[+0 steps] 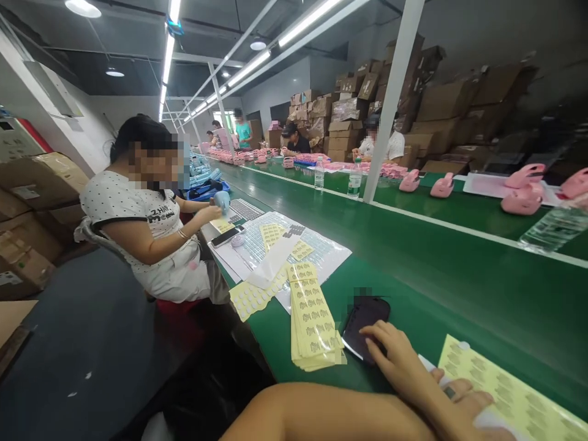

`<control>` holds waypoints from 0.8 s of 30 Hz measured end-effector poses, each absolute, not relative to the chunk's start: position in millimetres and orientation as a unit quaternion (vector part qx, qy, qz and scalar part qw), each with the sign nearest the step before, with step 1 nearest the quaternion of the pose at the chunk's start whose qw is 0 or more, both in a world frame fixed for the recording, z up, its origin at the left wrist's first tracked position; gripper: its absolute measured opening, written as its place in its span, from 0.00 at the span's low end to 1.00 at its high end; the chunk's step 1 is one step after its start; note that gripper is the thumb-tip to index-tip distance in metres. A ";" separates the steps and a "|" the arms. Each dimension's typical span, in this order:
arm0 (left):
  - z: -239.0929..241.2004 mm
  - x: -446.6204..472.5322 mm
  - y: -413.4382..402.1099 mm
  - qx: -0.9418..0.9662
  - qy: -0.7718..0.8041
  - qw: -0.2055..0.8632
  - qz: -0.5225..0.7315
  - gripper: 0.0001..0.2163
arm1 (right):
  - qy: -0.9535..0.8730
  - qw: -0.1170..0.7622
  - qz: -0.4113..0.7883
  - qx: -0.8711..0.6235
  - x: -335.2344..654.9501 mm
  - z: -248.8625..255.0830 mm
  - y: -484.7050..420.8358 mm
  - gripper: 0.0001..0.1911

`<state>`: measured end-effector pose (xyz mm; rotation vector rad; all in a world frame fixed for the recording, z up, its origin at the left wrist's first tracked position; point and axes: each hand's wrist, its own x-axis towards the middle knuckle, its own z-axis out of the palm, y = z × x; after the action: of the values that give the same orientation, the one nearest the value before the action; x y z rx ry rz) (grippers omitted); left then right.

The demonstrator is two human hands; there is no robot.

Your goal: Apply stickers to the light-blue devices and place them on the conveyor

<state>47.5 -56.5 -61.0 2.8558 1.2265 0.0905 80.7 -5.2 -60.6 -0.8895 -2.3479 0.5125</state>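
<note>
My right hand (392, 352) reaches across my left forearm, its fingers stretched out and touching a dark phone (361, 321) lying on the green table. My left hand (466, 398), with a ring on one finger, is partly hidden behind my right forearm. Its bent fingers are closed on the edge of a yellow sticker sheet (500, 376) and white backing paper. One round white sticker (463, 345) sits near the sheet's top corner. Left of the phone lies a stack of yellow label sheets (315, 324) with grey printed labels.
A co-worker (147, 226) sits at the left, holding a light-blue part (223, 201). Round white stickers (257, 297) and a clear plastic sheet (331, 248) lie between us. Water bottles (354, 177) and pink parts (523, 196) line the far side, past a white post (390, 104).
</note>
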 end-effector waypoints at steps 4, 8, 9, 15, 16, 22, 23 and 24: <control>-62.1 45.2 -47.7 0.943 0.326 0.062 0.018 0.24 | -0.835 0.334 0.248 -0.361 73.1 -48.4 -0.8 0.11; -53.4 48.0 -42.0 0.930 0.333 0.145 -0.050 0.30 | -0.821 0.305 0.245 -0.416 76.4 -41.5 2.1 0.12; -53.5 48.5 -40.2 0.930 0.329 0.159 -0.047 0.29 | -0.818 0.293 0.240 -0.432 77.5 -41.9 2.6 0.12; -61.1 51.0 -38.2 0.926 0.320 0.197 -0.034 0.32 | -0.813 0.242 0.240 -0.471 80.6 -43.6 0.7 0.23; -62.4 51.6 -38.8 0.925 0.322 0.197 -0.031 0.32 | -0.818 0.230 0.249 -0.464 80.7 -43.2 -0.1 0.26; -66.5 51.9 -40.9 0.927 0.320 0.198 -0.012 0.29 | -0.861 0.176 0.231 -0.418 79.3 -45.4 -4.2 0.36; -65.3 51.1 -40.9 0.927 0.317 0.199 -0.011 0.29 | -0.861 0.192 0.215 -0.419 79.5 -46.4 -4.3 0.34; -63.5 50.2 -41.0 0.928 0.315 0.200 -0.012 0.28 | -0.853 0.223 0.199 -0.428 80.2 -47.3 -3.8 0.30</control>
<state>50.2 -41.0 -63.5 2.5930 0.8807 -0.0323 80.2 -3.8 -47.3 -1.1807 -2.3554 0.5508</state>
